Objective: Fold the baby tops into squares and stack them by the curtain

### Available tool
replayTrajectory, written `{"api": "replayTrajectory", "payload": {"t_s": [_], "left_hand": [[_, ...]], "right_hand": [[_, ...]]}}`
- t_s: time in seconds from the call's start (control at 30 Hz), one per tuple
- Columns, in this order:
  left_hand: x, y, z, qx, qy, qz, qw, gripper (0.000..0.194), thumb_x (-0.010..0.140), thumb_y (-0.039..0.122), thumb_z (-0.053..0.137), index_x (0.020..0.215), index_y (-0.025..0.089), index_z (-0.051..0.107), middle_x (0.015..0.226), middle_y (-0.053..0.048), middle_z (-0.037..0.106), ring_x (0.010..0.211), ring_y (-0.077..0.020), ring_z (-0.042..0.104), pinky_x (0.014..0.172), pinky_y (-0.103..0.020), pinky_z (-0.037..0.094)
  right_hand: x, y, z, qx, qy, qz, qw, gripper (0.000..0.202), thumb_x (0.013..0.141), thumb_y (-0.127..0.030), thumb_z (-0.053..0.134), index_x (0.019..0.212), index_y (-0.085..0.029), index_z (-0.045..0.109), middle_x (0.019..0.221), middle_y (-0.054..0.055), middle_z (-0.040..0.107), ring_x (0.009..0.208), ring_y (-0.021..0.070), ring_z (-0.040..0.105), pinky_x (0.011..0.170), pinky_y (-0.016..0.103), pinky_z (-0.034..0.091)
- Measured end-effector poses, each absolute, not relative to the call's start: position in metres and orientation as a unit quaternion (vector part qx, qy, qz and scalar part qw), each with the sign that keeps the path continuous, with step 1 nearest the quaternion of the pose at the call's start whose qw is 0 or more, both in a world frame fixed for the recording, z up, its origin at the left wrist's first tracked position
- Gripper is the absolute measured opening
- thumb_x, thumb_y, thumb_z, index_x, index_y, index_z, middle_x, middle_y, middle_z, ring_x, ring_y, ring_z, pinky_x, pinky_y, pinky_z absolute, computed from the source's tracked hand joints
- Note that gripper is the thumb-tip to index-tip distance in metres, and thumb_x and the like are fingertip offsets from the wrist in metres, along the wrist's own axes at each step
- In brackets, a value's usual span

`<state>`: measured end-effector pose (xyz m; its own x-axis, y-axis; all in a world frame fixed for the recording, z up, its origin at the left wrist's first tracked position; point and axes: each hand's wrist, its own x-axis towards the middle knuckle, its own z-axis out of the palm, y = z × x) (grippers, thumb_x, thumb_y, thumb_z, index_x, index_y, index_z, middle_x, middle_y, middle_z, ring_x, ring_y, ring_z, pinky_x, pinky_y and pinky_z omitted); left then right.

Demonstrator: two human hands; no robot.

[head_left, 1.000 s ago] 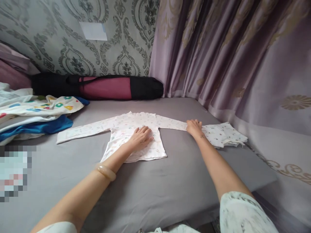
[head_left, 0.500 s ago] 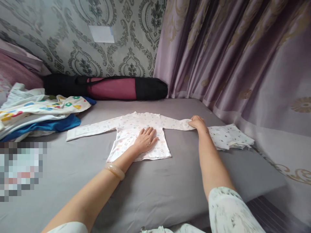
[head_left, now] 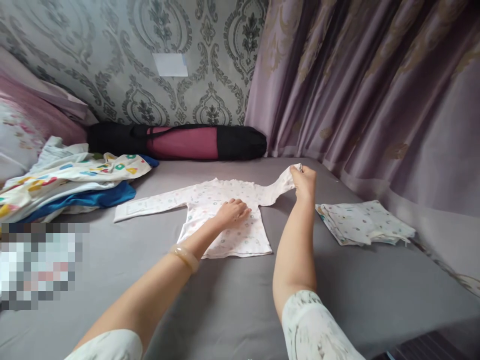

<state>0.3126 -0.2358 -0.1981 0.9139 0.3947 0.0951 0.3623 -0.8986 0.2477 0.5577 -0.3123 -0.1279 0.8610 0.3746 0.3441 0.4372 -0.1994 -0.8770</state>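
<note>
A small white long-sleeved shirt [head_left: 202, 200] with a fine print is spread on the grey sheet, its left sleeve stretched out flat. My left hand [head_left: 233, 214], a pale bangle on its wrist, rests on the shirt's body with the fingers lying over the cloth. Pinched in my right hand [head_left: 304, 181] is the cuff end of the right sleeve, which is raised off the bed and slants up from the shoulder. Folded printed clothes [head_left: 365, 222] lie to the right of my right forearm.
A heap of clothes [head_left: 86, 175] sits at the left, with a pixelated patch below it. Along the wall lies a black and maroon long bag [head_left: 183, 142]. Purple curtains [head_left: 337, 90] hang at the right, beside the grey bed [head_left: 232, 310].
My right hand has lifted the sleeve end off the bed and bent it upward. My left hand stays on the shirt, its fingers a little nearer the right side. The view has shifted slightly.
</note>
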Motion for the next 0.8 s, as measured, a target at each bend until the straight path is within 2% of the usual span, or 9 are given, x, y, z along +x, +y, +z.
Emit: {"api": "replayTrajectory", "payload": {"t_s": [0.07,0.13,0.2,0.33,0.47,0.8], "left_hand": [[0.326,-0.218,-0.197,0.969,0.191,0.086,0.127,0.033,0.097,0.032,0.033,0.103,0.019,0.064,0.107,-0.011,0.064,0.102,-0.0238,0.058,0.094,-0.039,0.045],[0.341,-0.203,-0.200,0.970,0.177,0.103,0.131,0.031,0.094,0.024,0.037,0.110,0.019,0.063,0.114,-0.011,0.063,0.108,-0.0234,0.056,0.099,-0.038,0.043],[0.357,-0.194,-0.205,0.971,0.169,0.103,0.132,0.034,0.093,0.023,0.039,0.119,0.019,0.060,0.124,-0.011,0.059,0.115,-0.0243,0.053,0.102,-0.038,0.041],[0.380,-0.189,-0.208,0.964,0.220,0.068,0.129,0.049,0.091,0.045,0.049,0.135,0.023,0.052,0.128,-0.014,0.054,0.118,-0.0309,0.050,0.099,-0.043,0.042],[0.391,-0.188,-0.203,0.960,0.242,0.043,0.131,0.068,0.084,0.064,0.054,0.139,0.024,0.048,0.124,-0.016,0.051,0.117,-0.0342,0.048,0.097,-0.045,0.041],[0.403,-0.172,-0.202,0.955,0.251,-0.002,0.158,0.095,0.071,0.075,0.060,0.147,0.023,0.038,0.132,-0.020,0.047,0.124,-0.0394,0.045,0.103,-0.047,0.037]], "right_hand": [[0.558,-0.318,-0.124,-0.765,-0.243,-0.025,0.595,0.026,0.071,-0.040,0.055,0.077,-0.016,0.065,0.064,0.000,0.060,0.066,0.0182,0.058,0.061,0.027,0.045],[0.559,-0.324,-0.120,-0.764,-0.243,-0.014,0.598,0.025,0.071,-0.039,0.056,0.079,-0.017,0.065,0.068,0.001,0.063,0.070,0.0188,0.059,0.063,0.027,0.046],[0.561,-0.329,-0.117,-0.765,-0.248,-0.006,0.595,0.024,0.072,-0.038,0.057,0.081,-0.017,0.065,0.072,0.003,0.065,0.073,0.0192,0.061,0.065,0.027,0.046],[0.564,-0.339,-0.113,-0.762,-0.249,-0.001,0.597,0.026,0.073,-0.041,0.058,0.082,-0.017,0.065,0.073,0.002,0.065,0.073,0.0192,0.061,0.066,0.027,0.047],[0.566,-0.347,-0.109,-0.747,-0.232,0.001,0.622,0.026,0.071,-0.041,0.059,0.081,-0.018,0.065,0.074,0.002,0.066,0.073,0.0189,0.062,0.066,0.028,0.048],[0.559,-0.330,-0.107,-0.706,-0.161,0.032,0.689,0.022,0.069,-0.036,0.060,0.078,-0.017,0.065,0.072,0.003,0.066,0.070,0.0205,0.065,0.060,0.029,0.050]]}}
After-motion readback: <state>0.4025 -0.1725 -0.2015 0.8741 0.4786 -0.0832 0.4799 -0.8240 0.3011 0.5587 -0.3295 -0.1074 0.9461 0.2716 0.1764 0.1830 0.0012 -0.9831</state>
